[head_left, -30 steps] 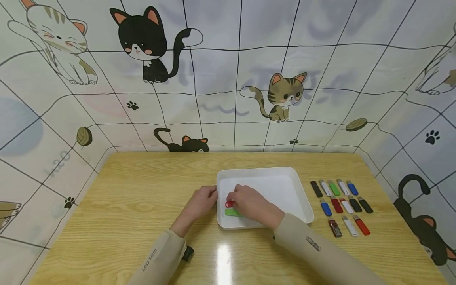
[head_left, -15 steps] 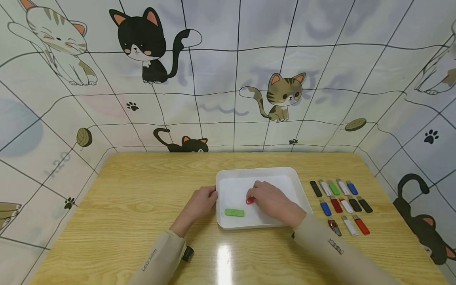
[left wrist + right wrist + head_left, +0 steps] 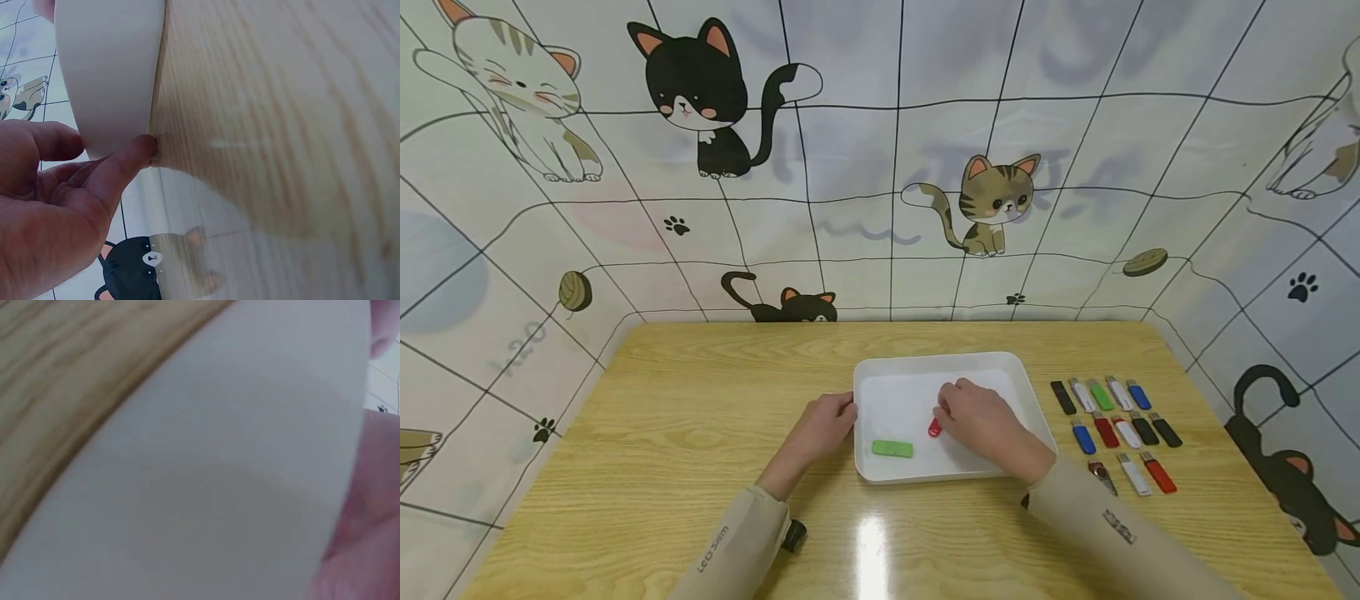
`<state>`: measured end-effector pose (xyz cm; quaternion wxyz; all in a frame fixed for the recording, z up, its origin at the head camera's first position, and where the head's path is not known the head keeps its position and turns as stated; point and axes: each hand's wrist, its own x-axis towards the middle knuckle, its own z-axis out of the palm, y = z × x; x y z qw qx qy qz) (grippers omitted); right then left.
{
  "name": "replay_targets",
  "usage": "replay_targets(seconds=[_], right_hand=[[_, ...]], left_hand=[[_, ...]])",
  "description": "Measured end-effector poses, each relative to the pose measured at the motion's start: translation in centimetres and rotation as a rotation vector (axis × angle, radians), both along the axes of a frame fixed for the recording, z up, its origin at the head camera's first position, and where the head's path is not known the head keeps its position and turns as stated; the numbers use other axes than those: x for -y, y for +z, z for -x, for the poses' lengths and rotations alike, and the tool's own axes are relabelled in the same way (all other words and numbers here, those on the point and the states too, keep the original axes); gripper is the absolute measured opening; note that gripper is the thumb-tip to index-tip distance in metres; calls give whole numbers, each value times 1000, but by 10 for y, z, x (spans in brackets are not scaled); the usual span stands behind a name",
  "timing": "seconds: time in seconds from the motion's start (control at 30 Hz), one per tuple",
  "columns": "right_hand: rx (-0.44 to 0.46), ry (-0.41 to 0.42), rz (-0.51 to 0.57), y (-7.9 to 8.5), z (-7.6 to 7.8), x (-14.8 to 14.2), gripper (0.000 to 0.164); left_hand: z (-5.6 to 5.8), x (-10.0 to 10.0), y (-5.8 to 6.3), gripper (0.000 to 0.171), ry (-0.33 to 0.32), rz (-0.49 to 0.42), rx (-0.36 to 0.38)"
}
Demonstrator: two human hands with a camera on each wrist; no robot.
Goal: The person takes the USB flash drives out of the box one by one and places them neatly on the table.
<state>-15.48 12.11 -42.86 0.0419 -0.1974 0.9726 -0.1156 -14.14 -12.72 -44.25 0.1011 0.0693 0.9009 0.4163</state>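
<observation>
My left hand (image 3: 826, 423) holds the left side of the white tray (image 3: 880, 379). In the left wrist view, the fingers (image 3: 128, 159) of that hand bend against the tray's outer wall and rim. Inside the tray, my right hand (image 3: 988, 421) pinches a small red USB stick (image 3: 935, 427) at about the tray's middle; the fingers hide part of it. A green USB stick (image 3: 892, 449) lies flat in the tray's front left part. The right wrist view is filled by the tray wall (image 3: 206, 456), with part of my right hand (image 3: 369, 525) beyond the rim.
Several USB sticks lie in three rows on the wooden table (image 3: 722, 367) right of the tray, among them a blue one (image 3: 1138, 395), a black one (image 3: 1063, 397) and a red one (image 3: 1159, 473). A cat-print wall covering (image 3: 850, 167) stands behind the table.
My right hand has moved right inside the tray with the red USB stick, away from the green one, which now shows fully. The left hand stays at the tray's left side.
</observation>
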Motion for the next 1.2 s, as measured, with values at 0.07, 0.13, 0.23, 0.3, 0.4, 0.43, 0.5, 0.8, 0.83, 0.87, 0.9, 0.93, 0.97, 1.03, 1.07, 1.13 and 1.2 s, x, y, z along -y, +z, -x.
replay_targets(seconds=[0.07,0.13,0.23,0.3,0.4,0.43,0.5,0.8,0.83,0.87,0.9,0.93,0.97,1.03,1.07,1.13,1.2], right_hand=[[26,-56,-12,-2,-2,3,27],[44,-88,-3,-4,-3,5,35],[54,-91,5,-7,-2,7,33],[55,-77,11,-8,-1,7,27],[39,-52,4,-7,-1,7,18],[40,-49,3,-7,-1,7,17],[41,-47,-5,-6,-1,7,17],[48,-53,-36,-7,0,10,22],[44,-50,-35,-7,0,10,23],[44,-50,-33,-7,0,10,24],[42,-48,-25,-7,1,9,23],[41,-49,-20,-7,1,8,23],[41,-49,-11,-7,1,7,22],[38,-53,13,-7,1,3,19],[44,-60,28,-6,1,1,16],[56,-73,50,-3,1,-4,9],[68,-92,69,1,0,-9,7]], left_hand=[[0,0,0,31,0,-2,7],[0,-1,0,32,-1,-2,9],[0,-1,1,32,-3,1,6],[0,-1,1,32,-3,-1,6],[-1,-1,1,29,-7,0,0],[-1,-1,1,29,-5,-1,2],[-1,-1,1,27,-9,4,-9],[-1,0,1,28,-5,16,-6],[-1,0,1,28,-4,16,-9],[-1,0,1,28,-2,18,-12],[-1,0,1,27,4,19,-11],[0,0,1,27,4,22,-15],[0,0,1,27,5,23,-17],[0,0,0,26,5,22,-19],[0,0,0,26,3,22,-19],[0,-1,0,26,3,21,-13],[1,-1,0,26,-3,22,-16]])
